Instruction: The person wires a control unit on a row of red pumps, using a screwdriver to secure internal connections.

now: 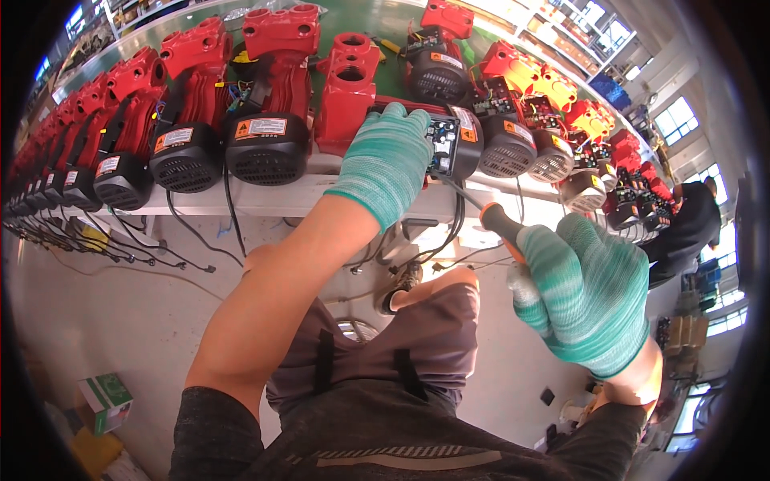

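Observation:
A red pump with a black motor end (468, 148) lies across the edge of the bench in front of me. Its side box is uncovered and shows a circuit board (441, 146). My left hand (387, 164), in a green-and-white knit glove, lies over the motor body beside that board, its fingers bent and holding it. In my right hand (589, 293), gloved alike, the fingers are wrapped round a screwdriver (503, 223) with a dark and orange handle. Its metal shaft points up and left to the lower edge of the board; where exactly the tip touches is hard to see.
Similar red pumps (269, 120) stand in a row along the left, with power cords hanging below the bench (265, 202). More pumps with exposed boards (507, 144) continue right. Another person (691, 228) is at the far right. A green-and-white box (106, 402) sits on the floor.

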`<state>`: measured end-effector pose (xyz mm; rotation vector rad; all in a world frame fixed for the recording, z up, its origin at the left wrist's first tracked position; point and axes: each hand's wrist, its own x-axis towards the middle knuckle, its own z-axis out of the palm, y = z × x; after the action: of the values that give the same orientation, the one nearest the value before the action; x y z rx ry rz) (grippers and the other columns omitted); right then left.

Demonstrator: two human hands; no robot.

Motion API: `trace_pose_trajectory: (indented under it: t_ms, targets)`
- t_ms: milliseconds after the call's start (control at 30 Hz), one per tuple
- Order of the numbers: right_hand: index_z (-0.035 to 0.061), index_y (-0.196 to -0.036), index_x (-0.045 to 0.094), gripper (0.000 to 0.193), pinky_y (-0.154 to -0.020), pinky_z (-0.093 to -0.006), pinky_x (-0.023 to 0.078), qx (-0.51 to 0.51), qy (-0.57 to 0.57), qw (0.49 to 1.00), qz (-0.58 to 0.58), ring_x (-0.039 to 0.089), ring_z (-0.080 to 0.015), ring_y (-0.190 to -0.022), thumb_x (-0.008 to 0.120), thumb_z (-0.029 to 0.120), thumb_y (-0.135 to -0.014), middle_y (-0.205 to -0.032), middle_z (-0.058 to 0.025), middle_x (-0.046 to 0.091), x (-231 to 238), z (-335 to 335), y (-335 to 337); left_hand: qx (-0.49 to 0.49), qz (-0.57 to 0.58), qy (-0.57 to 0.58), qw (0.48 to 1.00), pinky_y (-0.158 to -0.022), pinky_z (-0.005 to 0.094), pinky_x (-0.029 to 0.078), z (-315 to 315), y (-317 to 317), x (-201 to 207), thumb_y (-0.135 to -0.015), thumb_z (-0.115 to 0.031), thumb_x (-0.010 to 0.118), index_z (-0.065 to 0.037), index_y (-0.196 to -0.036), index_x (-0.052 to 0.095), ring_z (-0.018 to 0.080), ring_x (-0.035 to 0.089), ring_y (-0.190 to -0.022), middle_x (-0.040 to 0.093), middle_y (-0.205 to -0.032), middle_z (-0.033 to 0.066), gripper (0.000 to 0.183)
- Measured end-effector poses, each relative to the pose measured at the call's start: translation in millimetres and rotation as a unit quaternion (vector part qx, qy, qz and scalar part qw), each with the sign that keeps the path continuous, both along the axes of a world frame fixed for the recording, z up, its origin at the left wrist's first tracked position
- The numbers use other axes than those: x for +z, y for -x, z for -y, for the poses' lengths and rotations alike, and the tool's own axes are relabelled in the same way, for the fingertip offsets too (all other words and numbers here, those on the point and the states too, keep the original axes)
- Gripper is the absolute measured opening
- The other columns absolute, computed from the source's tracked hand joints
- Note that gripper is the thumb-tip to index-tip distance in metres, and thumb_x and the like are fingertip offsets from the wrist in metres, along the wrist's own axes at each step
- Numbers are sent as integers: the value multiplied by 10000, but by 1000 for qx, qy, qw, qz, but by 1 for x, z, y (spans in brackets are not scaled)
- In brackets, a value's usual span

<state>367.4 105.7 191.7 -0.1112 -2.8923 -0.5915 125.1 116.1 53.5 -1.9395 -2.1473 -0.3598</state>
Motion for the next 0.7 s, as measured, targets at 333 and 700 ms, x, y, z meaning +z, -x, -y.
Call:
trace_pose_trajectory:
  t_ms: [333, 700]
  targets:
    - [47, -1264, 652, 428, -506, -419, 442, -16, 9, 998, 58, 563, -277, -621, 718, 282, -912, -833, -78, 573, 3, 8, 7, -2, 19, -11, 1000, -1061, 424, 493, -2, 0, -7, -883, -94, 707, -96, -1070, 785, 279, 599, -1171, 621, -1216, 82, 203]
    - [48, -1236, 626, 432, -487, -407, 463, -4, 15, 998, 53, 586, -279, -586, 771, 265, -892, -838, -81, 600, 1, 12, 7, 5, 5, -3, 1000, -1068, 430, 491, 1, 0, -2, -940, -108, 670, -83, -1087, 770, 292, 608, -1171, 624, -1212, 97, 179]
